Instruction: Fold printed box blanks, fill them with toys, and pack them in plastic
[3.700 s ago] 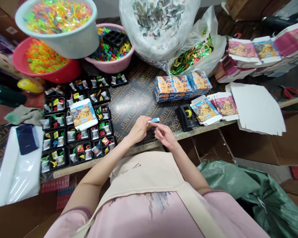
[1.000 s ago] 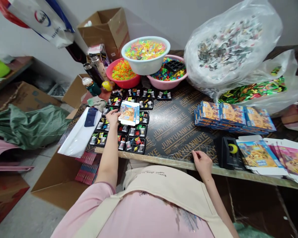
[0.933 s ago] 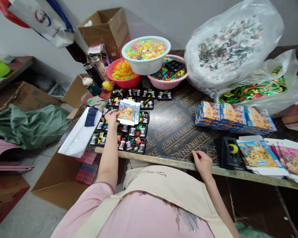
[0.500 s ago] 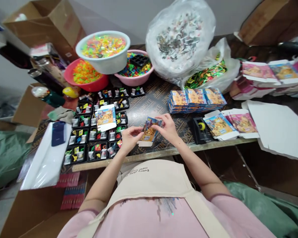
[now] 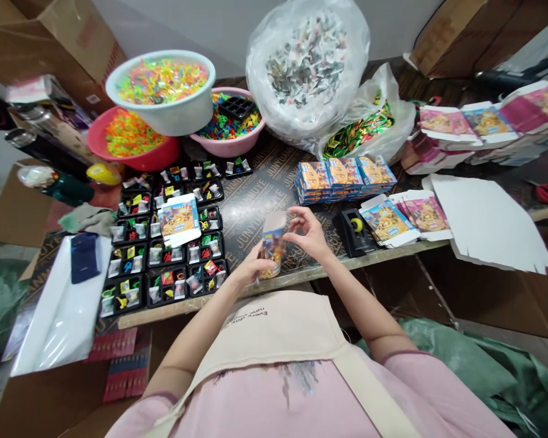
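Both hands hold one small printed carton (image 5: 273,242) upright over the table's front edge. My left hand (image 5: 251,269) grips its lower part from below. My right hand (image 5: 307,234) pinches its upper right side, fingers curled at the open top. Left of the hands lie several black trays (image 5: 164,243) filled with small coloured toys in clear bags. A flat stack of cartons (image 5: 179,219) rests on those trays.
Behind are a white bowl (image 5: 164,91), a red bowl (image 5: 128,137) and a pink bowl (image 5: 231,125) of coloured parts, plus big plastic bags (image 5: 308,67). Finished boxes (image 5: 344,176), a tape dispenser (image 5: 354,230) and flat cartons (image 5: 404,216) lie right. A white sheet (image 5: 484,222) overhangs the edge.
My left hand took one carton from the stack on the trays and brought it to the front. Both hands now hold it, and it has gone from flat to standing upright.
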The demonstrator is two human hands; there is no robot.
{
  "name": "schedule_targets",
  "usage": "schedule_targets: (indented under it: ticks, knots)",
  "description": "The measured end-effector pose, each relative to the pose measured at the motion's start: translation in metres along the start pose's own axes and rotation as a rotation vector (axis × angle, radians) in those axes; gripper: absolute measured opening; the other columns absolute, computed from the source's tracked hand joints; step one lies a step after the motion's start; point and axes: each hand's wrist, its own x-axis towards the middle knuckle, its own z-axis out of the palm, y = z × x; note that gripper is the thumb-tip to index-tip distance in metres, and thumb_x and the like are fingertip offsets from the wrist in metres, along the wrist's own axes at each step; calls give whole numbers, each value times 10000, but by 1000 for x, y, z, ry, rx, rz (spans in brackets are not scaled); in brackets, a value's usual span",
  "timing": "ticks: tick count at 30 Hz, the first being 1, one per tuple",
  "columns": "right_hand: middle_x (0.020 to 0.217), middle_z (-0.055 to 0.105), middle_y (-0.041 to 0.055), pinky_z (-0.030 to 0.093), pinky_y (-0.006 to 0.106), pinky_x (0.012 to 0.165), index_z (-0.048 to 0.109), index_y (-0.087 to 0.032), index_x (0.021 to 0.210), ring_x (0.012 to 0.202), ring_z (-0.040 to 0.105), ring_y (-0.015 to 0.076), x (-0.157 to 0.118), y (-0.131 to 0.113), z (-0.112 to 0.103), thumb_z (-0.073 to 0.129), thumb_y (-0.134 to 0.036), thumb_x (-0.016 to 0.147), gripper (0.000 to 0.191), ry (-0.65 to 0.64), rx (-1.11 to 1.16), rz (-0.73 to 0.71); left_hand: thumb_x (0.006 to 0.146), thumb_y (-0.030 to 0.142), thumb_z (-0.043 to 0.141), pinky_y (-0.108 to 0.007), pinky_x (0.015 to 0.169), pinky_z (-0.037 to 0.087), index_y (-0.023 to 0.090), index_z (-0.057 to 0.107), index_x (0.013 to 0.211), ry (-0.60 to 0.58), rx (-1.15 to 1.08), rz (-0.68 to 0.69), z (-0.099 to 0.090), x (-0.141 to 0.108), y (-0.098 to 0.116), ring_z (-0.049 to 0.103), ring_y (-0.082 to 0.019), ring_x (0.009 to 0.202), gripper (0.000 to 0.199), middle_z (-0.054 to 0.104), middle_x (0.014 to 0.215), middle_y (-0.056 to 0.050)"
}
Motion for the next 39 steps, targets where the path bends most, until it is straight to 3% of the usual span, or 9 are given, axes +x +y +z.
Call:
schedule_targets:
  ticks: [2,6,10,14,19,23,27,33,39]
  knots:
    - [1042,700,41,528,300,707,651,-247,1110,794,642,171,0,9,-4,895,-480,546,657,-25,95,73,518,332,845,-424,935,518,175,681,1134,35,18,10,0,0,5,700,-299,1001,657,752,1046,-103]
    - [773,728,17,561,360,723,732,-199,846,698,662,195,-9,23,-3,861,-528,584,440,-172,209,243,552,401,852,-391,856,541,159,730,912,145,145,14,-5,4,10,708,-262,861,450,757,846,-59]
    - [679,717,7,556,354,667,727,-199,712,642,648,199,-28,33,8,835,-510,630,340,105,127,239,468,437,905,-362,833,540,173,700,695,375,321,145,-3,11,0,684,-232,803,404,722,717,-3]
    - [693,713,4,550,333,657,706,-207,736,655,642,193,-46,44,22,823,-573,615,403,216,95,252,621,651,758,-359,828,536,185,718,821,493,4,169,8,16,-15,697,-243,864,509,737,771,-23]
    - [720,707,21,558,346,700,651,-223,787,758,677,219,-51,46,35,514,-746,786,541,368,284,283,604,532,737,-340,819,505,193,686,729,543,-73,131,13,18,-22,676,-229,842,366,717,725,-6]
    - [623,665,-2,530,328,658,581,-227,622,697,646,209,-45,37,30,622,-458,728,257,292,254,362,586,367,644,-328,781,488,205,673,693,524,64,140,10,12,-12,635,-208,804,197,704,734,7]
    - [794,749,22,537,372,801,632,-225,730,851,688,234,-45,27,31,585,-271,669,90,271,256,280,568,254,592,-336,819,487,220,687,772,516,158,196,18,5,-1,645,-206,853,227,718,825,-7]
    - [864,755,57,544,408,853,594,-234,739,849,695,228,-54,25,48,571,-428,844,222,481,167,97,694,395,677,-385,889,491,229,658,676,564,145,368,34,3,-6,677,-228,853,168,722,772,-24]
    - [907,761,56,562,397,842,673,-242,860,877,707,231,-59,23,36,685,-447,828,208,357,42,86,635,436,831,-353,835,529,208,690,822,521,182,338,24,-4,-5,699,-205,827,327,754,831,-39]
